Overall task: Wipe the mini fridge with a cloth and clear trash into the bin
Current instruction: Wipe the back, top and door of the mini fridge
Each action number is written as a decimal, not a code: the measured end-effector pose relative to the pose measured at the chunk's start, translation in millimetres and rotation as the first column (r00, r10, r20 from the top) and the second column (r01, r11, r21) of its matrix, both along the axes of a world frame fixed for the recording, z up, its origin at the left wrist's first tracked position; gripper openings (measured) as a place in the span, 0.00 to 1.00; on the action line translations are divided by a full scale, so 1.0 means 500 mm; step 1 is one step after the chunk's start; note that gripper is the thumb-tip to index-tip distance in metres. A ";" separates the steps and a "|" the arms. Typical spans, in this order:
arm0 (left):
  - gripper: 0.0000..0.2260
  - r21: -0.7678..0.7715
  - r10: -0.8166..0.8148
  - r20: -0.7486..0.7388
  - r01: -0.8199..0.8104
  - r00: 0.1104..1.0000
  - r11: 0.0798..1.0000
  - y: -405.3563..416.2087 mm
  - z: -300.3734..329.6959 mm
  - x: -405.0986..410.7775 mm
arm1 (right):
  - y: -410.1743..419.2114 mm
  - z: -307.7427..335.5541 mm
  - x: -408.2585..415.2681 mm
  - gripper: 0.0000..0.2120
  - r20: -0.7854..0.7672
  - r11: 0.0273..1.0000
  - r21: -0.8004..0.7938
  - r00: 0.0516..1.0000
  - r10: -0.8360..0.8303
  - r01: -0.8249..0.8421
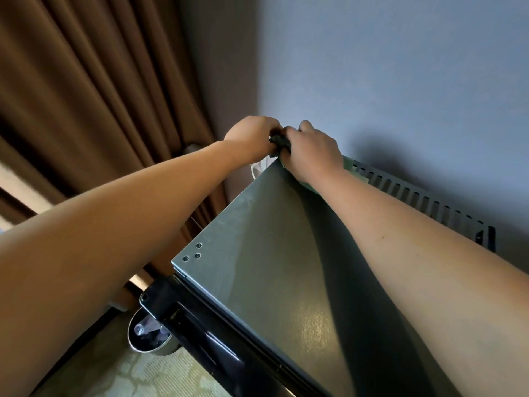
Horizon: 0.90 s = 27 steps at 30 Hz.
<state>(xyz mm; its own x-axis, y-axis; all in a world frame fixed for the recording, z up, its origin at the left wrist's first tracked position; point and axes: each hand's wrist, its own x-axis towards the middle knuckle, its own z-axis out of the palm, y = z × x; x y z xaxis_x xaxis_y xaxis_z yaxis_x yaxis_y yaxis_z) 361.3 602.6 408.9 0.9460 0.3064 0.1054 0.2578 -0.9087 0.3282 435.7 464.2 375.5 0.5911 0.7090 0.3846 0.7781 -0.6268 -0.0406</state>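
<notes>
The mini fridge (257, 253) fills the lower right, its grey metal top facing me and its black door edge at the front left. Both my hands meet at the top's far corner. My left hand (253, 137) and my right hand (310, 151) both grip a small dark object (279, 141) between them; what it is I cannot tell. A green cloth (350, 164) lies under my right hand and wrist on the fridge top. Something white (259, 167) shows just beyond the corner. A round metal bin (148, 336) stands on the floor beside the fridge door.
Brown curtains (100, 96) hang at the left. A pale blue-grey wall (400, 67) stands close behind the fridge. A black slotted vent panel (415, 196) runs along the fridge's back edge. Patterned carpet (137, 373) covers the floor.
</notes>
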 end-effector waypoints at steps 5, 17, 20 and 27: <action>0.12 0.008 0.015 -0.007 -0.015 1.000 1.000 -0.004 0.002 -0.011 | -0.004 0.001 -0.007 0.15 -0.022 1.000 0.002 1.000 -0.019 0.020; 0.15 0.011 -0.062 0.020 0.062 0.998 0.998 0.014 -0.003 -0.194 | -0.016 0.008 -0.213 0.14 -0.019 0.999 -0.027 0.999 -0.025 0.025; 0.16 0.010 -0.092 0.029 0.091 0.995 0.996 0.019 -0.002 -0.260 | -0.018 0.012 -0.282 0.14 -0.032 0.998 -0.039 0.998 -0.047 0.045; 0.16 -0.007 -0.177 0.041 0.178 0.983 0.984 0.026 -0.001 -0.390 | -0.037 0.015 -0.417 0.11 -0.074 0.998 -0.048 0.996 -0.044 0.040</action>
<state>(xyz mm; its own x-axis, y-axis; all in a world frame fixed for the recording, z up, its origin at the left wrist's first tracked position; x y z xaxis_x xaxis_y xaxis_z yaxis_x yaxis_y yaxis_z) 166.1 615.7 408.7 0.9807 0.1352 0.1416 0.0792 -0.9355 0.3444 227.0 445.6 382.7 0.6467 0.6991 0.3050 0.7470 -0.6614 -0.0680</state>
